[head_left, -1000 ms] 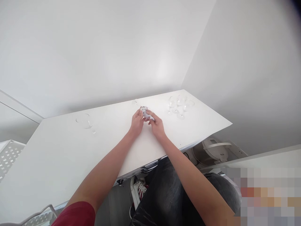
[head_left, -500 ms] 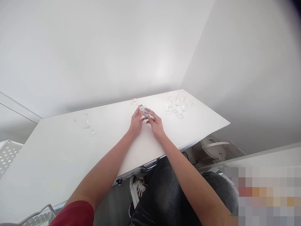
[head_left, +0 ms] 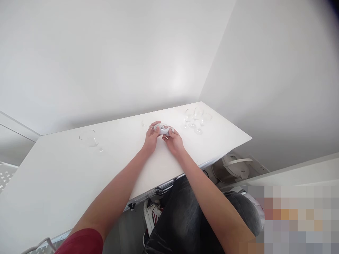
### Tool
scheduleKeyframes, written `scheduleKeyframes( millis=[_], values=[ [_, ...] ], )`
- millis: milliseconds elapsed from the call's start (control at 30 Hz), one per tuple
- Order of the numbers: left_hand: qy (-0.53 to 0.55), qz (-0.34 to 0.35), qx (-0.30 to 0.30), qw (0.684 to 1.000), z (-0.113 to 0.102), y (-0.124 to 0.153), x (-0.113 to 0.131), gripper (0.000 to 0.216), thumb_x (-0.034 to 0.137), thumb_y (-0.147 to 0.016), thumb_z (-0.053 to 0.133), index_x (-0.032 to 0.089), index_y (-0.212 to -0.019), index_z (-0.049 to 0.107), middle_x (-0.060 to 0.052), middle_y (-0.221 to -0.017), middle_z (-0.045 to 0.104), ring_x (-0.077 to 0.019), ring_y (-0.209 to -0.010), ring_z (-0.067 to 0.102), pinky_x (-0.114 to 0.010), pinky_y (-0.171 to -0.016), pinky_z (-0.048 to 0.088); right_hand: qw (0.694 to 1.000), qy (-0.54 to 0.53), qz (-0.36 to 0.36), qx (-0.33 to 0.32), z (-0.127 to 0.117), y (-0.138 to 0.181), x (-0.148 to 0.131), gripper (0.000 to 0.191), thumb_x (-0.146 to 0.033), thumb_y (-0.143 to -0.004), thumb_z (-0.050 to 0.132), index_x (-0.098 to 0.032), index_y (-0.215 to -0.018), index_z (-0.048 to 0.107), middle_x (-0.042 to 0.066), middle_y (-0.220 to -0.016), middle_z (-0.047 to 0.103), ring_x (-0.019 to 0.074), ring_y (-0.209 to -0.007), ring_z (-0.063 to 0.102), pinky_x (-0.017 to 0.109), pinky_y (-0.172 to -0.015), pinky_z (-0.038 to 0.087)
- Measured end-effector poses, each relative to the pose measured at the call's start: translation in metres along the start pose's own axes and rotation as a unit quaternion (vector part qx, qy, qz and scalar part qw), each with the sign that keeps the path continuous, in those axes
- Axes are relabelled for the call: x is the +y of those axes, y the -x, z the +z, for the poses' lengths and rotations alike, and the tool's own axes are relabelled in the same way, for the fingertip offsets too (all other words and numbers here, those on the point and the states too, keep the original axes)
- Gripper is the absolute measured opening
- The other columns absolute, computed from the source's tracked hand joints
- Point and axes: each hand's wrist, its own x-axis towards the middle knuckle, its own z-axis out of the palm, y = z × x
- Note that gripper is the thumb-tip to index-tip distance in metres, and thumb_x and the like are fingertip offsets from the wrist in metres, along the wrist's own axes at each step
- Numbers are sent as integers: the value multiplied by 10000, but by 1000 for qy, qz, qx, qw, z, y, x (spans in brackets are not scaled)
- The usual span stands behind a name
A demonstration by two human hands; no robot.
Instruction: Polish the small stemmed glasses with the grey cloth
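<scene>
Over the middle of the white table (head_left: 66,169), my left hand (head_left: 151,137) holds a clear stemmed glass (head_left: 159,126) lying sideways, its foot pointing left at about the table's far edge. My right hand (head_left: 172,141) presses a small whitish cloth (head_left: 166,131) against the glass bowl. Both hands are close together, fingers curled around glass and cloth. A group of several clear stemmed glasses (head_left: 196,118) stands at the far right of the table. Another clear glass (head_left: 89,138) lies on its side at the far left.
White walls rise right behind the table and to its right. Below the table's right edge sits a white appliance (head_left: 235,166) on the floor. A white perforated rack (head_left: 5,174) shows at the left edge. My knees in dark trousers and a shoe (head_left: 150,213) are under the table.
The glass in my hands has turned flatter, its stem now pointing left. My right hand has shifted the cloth around the bowl. The view has slid slightly right and up.
</scene>
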Motion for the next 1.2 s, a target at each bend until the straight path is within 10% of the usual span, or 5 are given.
scheduleKeyframes(
  millis=[300, 467, 767, 1000, 1200],
  values=[
    [-77, 30, -57, 995, -10, -5, -11, 469, 443, -855, 805, 241, -1262, 693, -99, -1234, 663, -235, -1099, 623, -376, -955, 504, 991, -82, 60, 84, -3, -2, -1, 182, -363, -891, 725, -228, -897, 604, -15, -786, 620, 103, -548, 475, 270, -552, 468],
    [-40, 32, -45, 998, -6, -5, -5, 530, 499, -907, 728, 270, -1372, 616, -114, -1255, 650, -238, -1069, 632, -376, -908, 528, 1000, -21, 1, 17, 7, 5, -7, 292, -482, -861, 777, -261, -1016, 666, 27, -1092, 722, 179, -868, 668, 315, -712, 546],
    [-7, 48, -63, 997, -6, -5, -9, 291, 353, -887, 777, 264, -1151, 692, -76, -1543, 526, -222, -1218, 589, -422, -1090, 474, 997, -83, 7, 3, -2, 3, -10, 311, -289, -751, 906, -227, -913, 648, -48, -799, 603, 72, -591, 457, 241, -556, 433],
    [99, -84, -73, 989, -3, -3, -2, 453, 258, -855, 785, 282, -1291, 664, -69, -1554, 541, -276, -1362, 558, -493, -1071, 541, 988, -90, -77, 100, -9, 1, -19, 215, -355, -831, 766, -236, -859, 589, -49, -712, 554, 94, -520, 403, 267, -525, 420],
    [50, -291, -182, 938, -1, 1, -3, 516, 596, -901, 691, 174, -1196, 670, -125, -1074, 696, -197, -804, 717, -345, -681, 611, 964, -71, -146, 212, -9, 2, -21, 181, -347, -832, 705, -219, -809, 578, -25, -776, 584, 120, -666, 572, 255, -581, 468]
  ],
)
